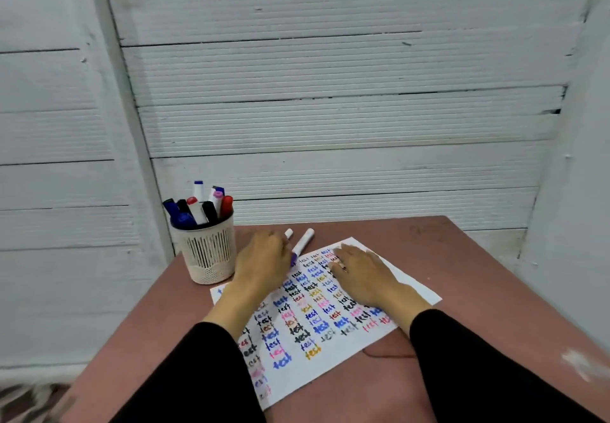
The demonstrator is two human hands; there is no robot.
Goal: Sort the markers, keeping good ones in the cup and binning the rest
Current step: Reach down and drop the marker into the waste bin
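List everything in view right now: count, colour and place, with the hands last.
cup: one, cream, slotted, far left corner of the table
markers in cup: about eight, blue, black, red, pink and white
loose markers: two, white, beyond the paper by the left hand
paper: one, white, covered with coloured "test" words, table centre
table: one, reddish brown
left hand: over the loose markers; grip unclear
right hand: flat on the paper

brown table [462, 277], white plank wall [330, 92]
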